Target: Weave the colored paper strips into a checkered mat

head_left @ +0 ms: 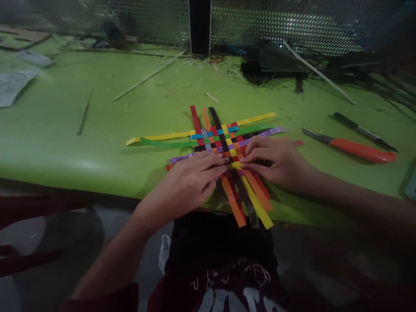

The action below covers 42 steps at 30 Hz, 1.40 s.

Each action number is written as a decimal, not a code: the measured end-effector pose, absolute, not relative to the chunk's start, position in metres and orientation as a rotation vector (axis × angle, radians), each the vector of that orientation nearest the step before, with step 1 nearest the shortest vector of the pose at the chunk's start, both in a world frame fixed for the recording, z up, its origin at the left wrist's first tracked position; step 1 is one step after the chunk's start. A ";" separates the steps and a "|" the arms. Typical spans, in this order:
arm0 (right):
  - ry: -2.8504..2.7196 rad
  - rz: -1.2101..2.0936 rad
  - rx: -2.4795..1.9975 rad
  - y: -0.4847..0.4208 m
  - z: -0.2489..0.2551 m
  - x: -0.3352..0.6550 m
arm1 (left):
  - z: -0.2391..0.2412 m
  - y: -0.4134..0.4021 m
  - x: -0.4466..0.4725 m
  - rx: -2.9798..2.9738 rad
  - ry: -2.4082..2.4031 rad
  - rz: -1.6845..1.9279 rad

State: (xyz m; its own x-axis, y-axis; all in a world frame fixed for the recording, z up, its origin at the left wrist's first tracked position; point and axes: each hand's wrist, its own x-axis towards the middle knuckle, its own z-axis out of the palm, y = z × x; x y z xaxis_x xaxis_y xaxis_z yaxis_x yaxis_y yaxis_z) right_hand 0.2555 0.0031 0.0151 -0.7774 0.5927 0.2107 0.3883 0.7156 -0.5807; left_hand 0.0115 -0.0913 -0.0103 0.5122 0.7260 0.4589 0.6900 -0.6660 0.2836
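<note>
A woven mat of coloured strips (216, 134) lies near the front edge of the green table, its loose ends fanning out on all sides. Red, orange, black, yellow, blue, green and purple strips cross over and under each other in the middle. My left hand (190, 177) lies flat across the mat's lower left part, fingers stretched toward its centre. On the right side of the weave, my right hand (274, 160) pinches a strip edge between thumb and fingers. Several strip ends, among them a yellow strip (256, 201), hang toward me past the table edge.
To the right lie an orange-handled knife (360, 150) and a dark pen (364, 131). Thin sticks (149, 76), scraps and a black bundle (276, 60) lie along the perforated metal panel (276, 26). Paper sheets (14, 84) rest at far left.
</note>
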 end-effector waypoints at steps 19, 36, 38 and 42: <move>-2.504 0.850 -0.725 0.008 0.014 0.260 | 0.006 -0.079 0.011 2.636 1.282 0.774; -2.594 0.269 -0.557 -0.019 -0.001 0.289 | -0.019 -0.078 0.008 2.973 1.169 1.110; -2.612 0.183 -0.507 -0.018 -0.004 0.288 | -0.018 -0.079 0.008 2.943 1.168 1.133; -2.662 0.004 -0.461 -0.016 -0.006 0.286 | -0.015 -0.079 0.010 2.793 1.153 1.103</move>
